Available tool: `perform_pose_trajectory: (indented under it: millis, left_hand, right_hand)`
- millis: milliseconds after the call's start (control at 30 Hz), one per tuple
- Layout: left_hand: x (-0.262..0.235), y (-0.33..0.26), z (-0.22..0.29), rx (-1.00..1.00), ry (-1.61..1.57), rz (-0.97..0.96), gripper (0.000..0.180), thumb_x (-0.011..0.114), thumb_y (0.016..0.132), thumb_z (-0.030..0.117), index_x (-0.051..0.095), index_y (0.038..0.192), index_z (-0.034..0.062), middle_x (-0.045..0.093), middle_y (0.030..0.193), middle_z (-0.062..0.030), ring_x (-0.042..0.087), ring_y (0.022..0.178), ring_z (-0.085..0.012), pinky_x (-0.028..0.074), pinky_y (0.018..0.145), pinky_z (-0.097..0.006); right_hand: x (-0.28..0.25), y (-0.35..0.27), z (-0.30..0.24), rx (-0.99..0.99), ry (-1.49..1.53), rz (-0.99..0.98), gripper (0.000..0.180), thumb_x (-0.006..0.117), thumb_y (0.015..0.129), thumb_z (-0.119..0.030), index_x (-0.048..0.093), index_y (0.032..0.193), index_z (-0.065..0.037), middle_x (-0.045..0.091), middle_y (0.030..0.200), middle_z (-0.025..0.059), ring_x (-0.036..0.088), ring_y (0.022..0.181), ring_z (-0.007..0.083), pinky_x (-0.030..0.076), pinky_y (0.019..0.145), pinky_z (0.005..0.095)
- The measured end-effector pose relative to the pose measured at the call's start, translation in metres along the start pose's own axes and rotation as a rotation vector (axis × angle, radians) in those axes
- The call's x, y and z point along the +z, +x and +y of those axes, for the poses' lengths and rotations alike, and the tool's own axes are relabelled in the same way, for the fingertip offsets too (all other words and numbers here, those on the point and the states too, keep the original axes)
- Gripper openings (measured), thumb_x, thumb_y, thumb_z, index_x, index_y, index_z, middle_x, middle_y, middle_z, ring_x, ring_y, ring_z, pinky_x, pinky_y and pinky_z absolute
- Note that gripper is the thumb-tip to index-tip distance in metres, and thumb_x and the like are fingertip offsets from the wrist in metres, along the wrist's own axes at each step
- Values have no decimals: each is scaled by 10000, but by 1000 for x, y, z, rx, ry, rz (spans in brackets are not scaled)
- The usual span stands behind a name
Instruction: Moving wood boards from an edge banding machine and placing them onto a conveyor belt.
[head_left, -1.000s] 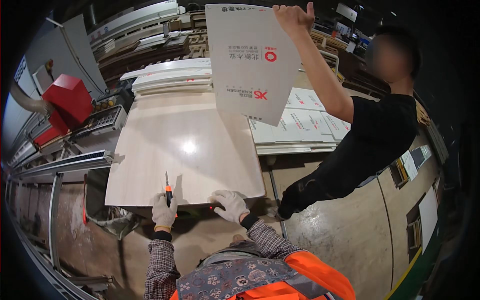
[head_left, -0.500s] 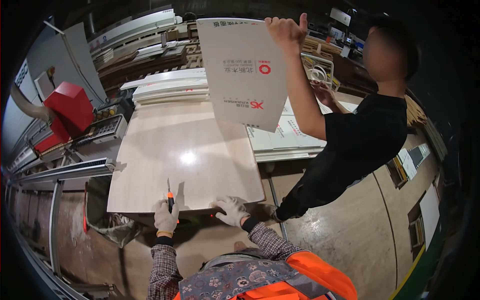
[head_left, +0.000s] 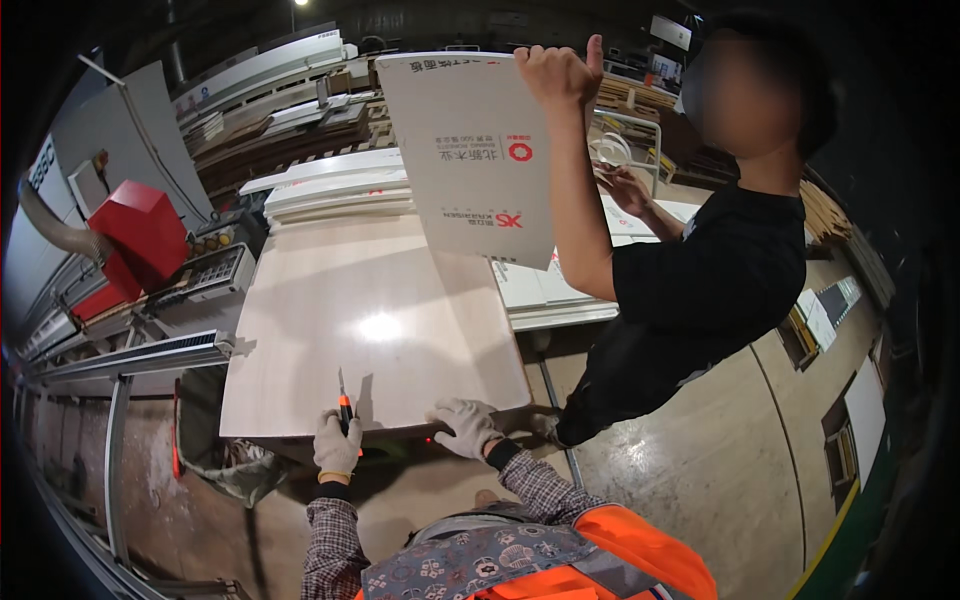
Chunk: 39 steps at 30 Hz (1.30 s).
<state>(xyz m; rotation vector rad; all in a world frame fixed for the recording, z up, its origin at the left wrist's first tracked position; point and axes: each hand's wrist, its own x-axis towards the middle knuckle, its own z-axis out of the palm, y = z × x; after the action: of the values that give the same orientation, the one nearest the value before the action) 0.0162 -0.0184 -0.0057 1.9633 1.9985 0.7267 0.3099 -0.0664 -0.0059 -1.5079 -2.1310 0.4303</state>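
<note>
My left hand (head_left: 335,446), in a pale work glove, is closed round an orange-and-black utility knife (head_left: 346,408). The knife's blade points away from me, above the near edge of a pale wood-grain panel (head_left: 350,285). At that same edge, farther right, rests my gloved right hand (head_left: 465,428), fingers spread and holding nothing. Across from me, a person in black (head_left: 715,250) keeps a whitish printed board (head_left: 470,165) tilted upright over the panel's far right part. One of that person's hands grips its top corner.
A machine with a red housing (head_left: 140,238) and a metal rail (head_left: 150,355) flank the panel on the left. Below the rail hangs a grey waste bag (head_left: 245,475). White boards (head_left: 340,185) are stacked behind, with more boards (head_left: 560,285) at the right.
The person across has shifted slightly left and nearer, along with the upright board. My hands keep their places at the panel's edge, the left still round the knife.
</note>
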Motion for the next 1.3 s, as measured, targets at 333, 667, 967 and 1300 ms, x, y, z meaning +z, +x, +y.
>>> perform_pose_trajectory:
  millis: [333, 667, 967, 1300]
  left_hand:
    - [1, -1, 0, 35, -33, 36, 389, 665, 886, 340, 647, 999, -32, 617, 1229, -181, 637, 1034, -390, 517, 884, -465]
    - [1, -1, 0, 107, -33, 81, 378, 669, 893, 338, 641, 971, -31, 626, 1195, -185, 623, 1024, -393, 510, 871, -470]
    - [0, 1, 7, 88, -26, 64, 367, 670, 900, 326, 642, 1011, -22, 622, 1186, -173, 637, 1004, -387, 516, 863, -465]
    - [6, -1, -1, 86, -33, 53, 361, 662, 918, 335, 632, 976, -20, 608, 1241, -185, 616, 1028, -395, 501, 883, -466]
  right_hand:
    - [-5, -1, -2, 9, -42, -16, 393, 702, 805, -312, 680, 1173, -177, 622, 1256, 86, 610, 1140, 301, 495, 979, 443]
    - [7, -2, 4, -43, 64, 83, 371, 701, 799, -262, 687, 1159, -174, 625, 1235, 98, 603, 1135, 325, 480, 996, 458]
    - [14, -31, 1, -104, 271, -47, 327, 661, 859, -272, 686, 1157, -139, 681, 1134, 112, 669, 998, 317, 550, 886, 420]
    - [50, -149, 53, 389, 135, -413, 469, 612, 909, -440, 607, 1323, -219, 647, 1269, 167, 626, 1146, 378, 506, 979, 466]
